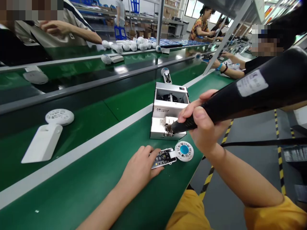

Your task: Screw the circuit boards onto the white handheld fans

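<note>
My right hand point(206, 127) is wrapped round a thick black electric screwdriver point(230, 100), which slants down to the left. The screwdriver's tip is at the front outlet of a silver screw feeder point(164, 111); whether it touches a screw is too small to tell. My left hand point(141, 161) grips the handle end of a small white handheld fan point(192, 152) lying on the green bench in front of the feeder. The fan's handle is uncovered, showing a black circuit board point(165, 156). Its round head, with a blue centre, points right.
A closed white fan point(43, 143) lies on the belt at left. Another uncovered fan point(165, 74) lies behind the feeder. Several white fans point(134, 44) are heaped across the line. A metal post point(227, 38) rises at right. Co-workers sit along the line.
</note>
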The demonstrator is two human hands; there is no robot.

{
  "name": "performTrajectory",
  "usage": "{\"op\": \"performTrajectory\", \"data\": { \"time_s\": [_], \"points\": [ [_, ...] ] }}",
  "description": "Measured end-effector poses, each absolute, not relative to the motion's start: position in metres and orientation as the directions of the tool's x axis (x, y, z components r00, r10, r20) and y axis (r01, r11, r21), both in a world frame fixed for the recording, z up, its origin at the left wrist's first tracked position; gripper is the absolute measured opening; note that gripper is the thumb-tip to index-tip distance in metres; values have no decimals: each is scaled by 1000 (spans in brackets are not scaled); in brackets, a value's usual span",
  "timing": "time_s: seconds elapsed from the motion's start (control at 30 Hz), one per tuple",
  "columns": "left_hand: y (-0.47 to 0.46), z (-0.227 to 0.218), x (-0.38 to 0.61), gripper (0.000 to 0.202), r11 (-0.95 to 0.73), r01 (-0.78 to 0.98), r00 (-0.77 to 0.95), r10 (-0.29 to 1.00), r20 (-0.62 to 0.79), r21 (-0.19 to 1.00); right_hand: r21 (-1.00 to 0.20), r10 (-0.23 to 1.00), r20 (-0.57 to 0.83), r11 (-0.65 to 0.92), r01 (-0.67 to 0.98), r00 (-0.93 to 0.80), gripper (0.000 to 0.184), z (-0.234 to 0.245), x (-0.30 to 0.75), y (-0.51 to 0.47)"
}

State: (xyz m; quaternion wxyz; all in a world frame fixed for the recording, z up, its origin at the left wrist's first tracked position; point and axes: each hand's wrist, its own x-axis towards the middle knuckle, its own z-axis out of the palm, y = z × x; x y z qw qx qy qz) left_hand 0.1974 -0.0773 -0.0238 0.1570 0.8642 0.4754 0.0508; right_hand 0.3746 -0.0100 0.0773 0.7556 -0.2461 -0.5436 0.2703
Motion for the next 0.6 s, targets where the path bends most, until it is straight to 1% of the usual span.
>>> {"op": "performTrajectory", "data": {
  "time_s": [0.07,0.17,0.27,0.37,0.43,0.6],
  "points": [
    [-78,-26,197,52,-489,787,547,835,-57,376,-685,685,691,722,-92,231,22,77,373,-9],
    [-77,-29,198,51,-473,777,538,841,-47,416,-704,702,694,709,-55,160,23,78,375,-14],
    [-77,-29,199,48,-460,766,534,844,-47,448,-761,769,635,639,-114,70,20,76,379,-30],
    [-76,-29,199,46,-456,765,531,846,-45,454,-811,824,567,560,-173,10,26,66,383,-47],
    [-76,-29,199,46,-456,764,529,848,-38,456,-820,834,551,543,-183,3,29,57,384,-53],
    [-77,-29,199,46,-463,763,532,846,-31,451,-805,831,557,544,-238,17,27,46,384,-53]
  ]
}}
